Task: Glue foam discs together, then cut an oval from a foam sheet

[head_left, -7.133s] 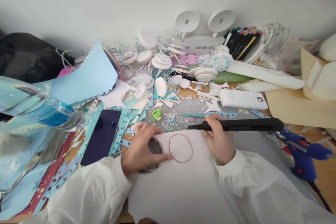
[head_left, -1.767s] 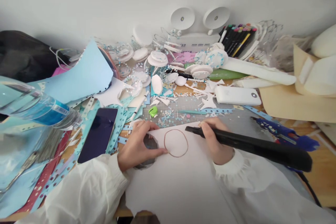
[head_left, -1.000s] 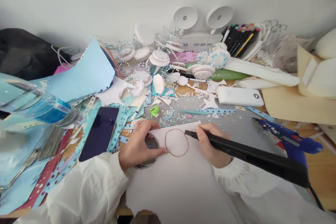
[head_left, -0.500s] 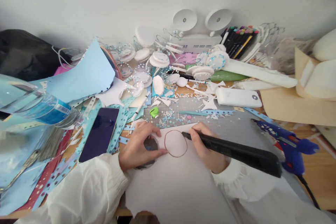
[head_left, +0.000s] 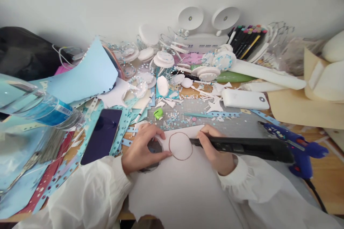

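Note:
A white sheet (head_left: 174, 189) lies in front of me with a thin reddish-brown circle (head_left: 192, 149) marked near its far edge. My left hand (head_left: 143, 146) is at the sheet's left edge, thumb and forefinger spread around a notch, their tips resting by the circle. My right hand (head_left: 215, 148) grips a thick, black pen-shaped tool (head_left: 249, 148). The tool's narrow tip points left at the circle's right side; whether it touches the sheet I cannot tell. Its thick rear end extends over the blue glue gun (head_left: 301, 150).
Left stand a phone (head_left: 102, 136) and a water bottle (head_left: 51, 111). Beyond the sheet lie a green sharpener-like piece (head_left: 158, 113), paper scraps and a white power bank (head_left: 245, 99). White discs (head_left: 163, 59), a twin-headed lamp (head_left: 190, 18) and markers (head_left: 245, 41) line the wall.
My right hand and the black tool have turned, so the tool lies more level. Its tip has moved down along the circle's right side. The left hand stays put.

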Available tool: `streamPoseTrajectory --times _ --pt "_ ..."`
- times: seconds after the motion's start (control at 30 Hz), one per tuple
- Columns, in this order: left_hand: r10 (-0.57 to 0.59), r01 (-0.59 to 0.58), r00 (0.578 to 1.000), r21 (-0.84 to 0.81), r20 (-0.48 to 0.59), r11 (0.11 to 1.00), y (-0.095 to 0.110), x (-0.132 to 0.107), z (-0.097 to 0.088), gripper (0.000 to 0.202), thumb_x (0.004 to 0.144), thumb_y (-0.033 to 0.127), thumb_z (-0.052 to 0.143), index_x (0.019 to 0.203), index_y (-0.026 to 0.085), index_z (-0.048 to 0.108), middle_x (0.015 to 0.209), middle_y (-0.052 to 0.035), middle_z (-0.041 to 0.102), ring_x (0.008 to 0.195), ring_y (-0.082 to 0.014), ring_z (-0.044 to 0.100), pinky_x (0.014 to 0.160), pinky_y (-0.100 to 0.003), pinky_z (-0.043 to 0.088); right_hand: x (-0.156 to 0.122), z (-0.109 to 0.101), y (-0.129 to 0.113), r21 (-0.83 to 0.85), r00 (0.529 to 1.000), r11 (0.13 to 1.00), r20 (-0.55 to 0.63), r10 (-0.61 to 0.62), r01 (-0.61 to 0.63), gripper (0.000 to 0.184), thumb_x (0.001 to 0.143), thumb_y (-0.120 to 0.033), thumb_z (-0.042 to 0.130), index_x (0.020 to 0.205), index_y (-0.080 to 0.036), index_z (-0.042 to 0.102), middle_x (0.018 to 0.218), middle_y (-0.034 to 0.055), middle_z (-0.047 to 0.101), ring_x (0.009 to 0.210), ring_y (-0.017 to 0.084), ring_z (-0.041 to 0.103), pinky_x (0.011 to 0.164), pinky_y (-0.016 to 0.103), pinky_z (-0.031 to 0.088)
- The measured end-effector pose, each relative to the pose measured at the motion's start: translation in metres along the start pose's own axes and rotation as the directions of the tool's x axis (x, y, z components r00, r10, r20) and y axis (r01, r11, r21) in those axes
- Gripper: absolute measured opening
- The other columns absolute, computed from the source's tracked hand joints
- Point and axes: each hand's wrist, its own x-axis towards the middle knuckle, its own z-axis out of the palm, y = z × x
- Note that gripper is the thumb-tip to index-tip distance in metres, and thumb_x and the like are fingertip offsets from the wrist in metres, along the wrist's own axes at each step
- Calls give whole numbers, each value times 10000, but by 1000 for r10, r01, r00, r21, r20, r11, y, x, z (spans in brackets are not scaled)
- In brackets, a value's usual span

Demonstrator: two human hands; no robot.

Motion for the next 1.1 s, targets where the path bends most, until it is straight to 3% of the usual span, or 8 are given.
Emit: streamPoseTrajectory --times 0.27,0.53,0.73,1.1 --pt "24 -24 1000 5 -11 1000 -1 0 1 313 736 377 773 885 203 561 809 -2 539 783 -187 490 734 -324 389 3 1 2 29 1000 1000 -13 -11 11 318 947 -359 470 671 -203 496 585 -32 479 566 123 464 558 248 365" --pt "-6 4 998 -21 -58 1000 -2 -2 2 341 720 379 782 891 208 543 819 -1 532 769 -180 489 698 -299 394 -9 -3 -27 -71 997 997 -72 6 -11 186 940 -370 505 835 -227 561 667 -24 583 618 135 550 565 228 404" --pt "-21 21 998 14 -57 1000 -4 -3 4 331 720 366 782 894 212 546 806 8 518 762 -175 489 694 -290 392 -12 1 -13 -61 995 997 -76 -58 54 162 921 -342 512 832 -211 550 688 -3 605 611 134 561 559 228 420" --pt "-22 23 998 18 -60 1000 -5 -2 4 337 718 397 774 895 218 549 814 7 527 764 -175 499 700 -295 409 -12 6 -3 -75 975 979 -106 -195 188 187 894 -237 530 721 -208 465 557 -53 421 475 89 387 461 216 344"
